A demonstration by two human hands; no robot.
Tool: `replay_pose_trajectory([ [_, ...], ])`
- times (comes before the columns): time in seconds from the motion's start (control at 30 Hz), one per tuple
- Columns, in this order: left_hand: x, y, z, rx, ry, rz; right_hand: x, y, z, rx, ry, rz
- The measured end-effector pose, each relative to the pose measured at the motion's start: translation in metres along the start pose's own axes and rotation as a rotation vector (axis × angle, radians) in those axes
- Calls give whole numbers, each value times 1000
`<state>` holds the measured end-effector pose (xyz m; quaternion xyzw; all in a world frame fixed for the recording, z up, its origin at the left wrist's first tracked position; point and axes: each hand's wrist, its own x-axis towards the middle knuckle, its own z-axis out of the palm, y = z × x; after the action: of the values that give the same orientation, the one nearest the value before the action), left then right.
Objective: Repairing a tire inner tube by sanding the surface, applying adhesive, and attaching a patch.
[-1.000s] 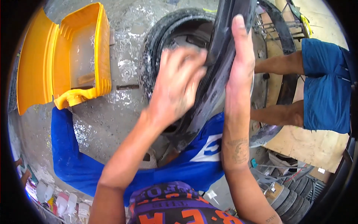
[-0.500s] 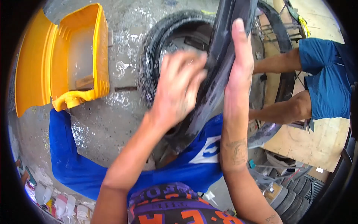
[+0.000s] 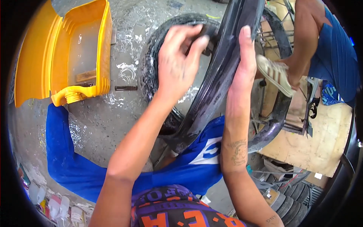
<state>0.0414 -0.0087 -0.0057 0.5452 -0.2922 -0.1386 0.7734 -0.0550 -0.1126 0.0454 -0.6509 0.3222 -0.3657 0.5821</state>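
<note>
A long, curved black rim-like piece (image 3: pixel 223 64), wet and glossy with dull scuffed patches, stands tilted in front of me. My right hand (image 3: pixel 244 64) presses its palm along the right side of the piece, thumb pointing up; the other fingers are hidden behind it. Left of the piece, my left hand (image 3: pixel 179 56) has fingers and thumb closed about a small dark block (image 3: pixel 207 38), partly covered and slightly blurred. Whether the block touches the curved piece I cannot tell. Below both lies a black tyre (image 3: pixel 149 60) on the wet floor.
At left, a cut-open yellow jerrycan (image 3: pixel 104 49) holds cloudy liquid and a wooden piece. Blue cloth (image 3: pixel 90 172) crosses below my arms. Someone in blue shorts (image 3: pixel 332 56) stands at right, one shoe (image 3: pixel 276 73) near another curved black piece (image 3: pixel 280 125). Bottles (image 3: pixel 56 206) lie lower left.
My left hand has moved up and away from the curved piece's surface. My right hand keeps its hold. The other person's legs have shifted, bringing a shoe into view.
</note>
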Motion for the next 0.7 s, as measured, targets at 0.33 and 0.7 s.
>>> replay_pose_trajectory([
  [0.33,-57,5,-3,320,-79,183,-4,9,7,139,96,-18],
  [0.7,-28,-3,11,137,-58,86,-2,4,2,150,47,31],
])
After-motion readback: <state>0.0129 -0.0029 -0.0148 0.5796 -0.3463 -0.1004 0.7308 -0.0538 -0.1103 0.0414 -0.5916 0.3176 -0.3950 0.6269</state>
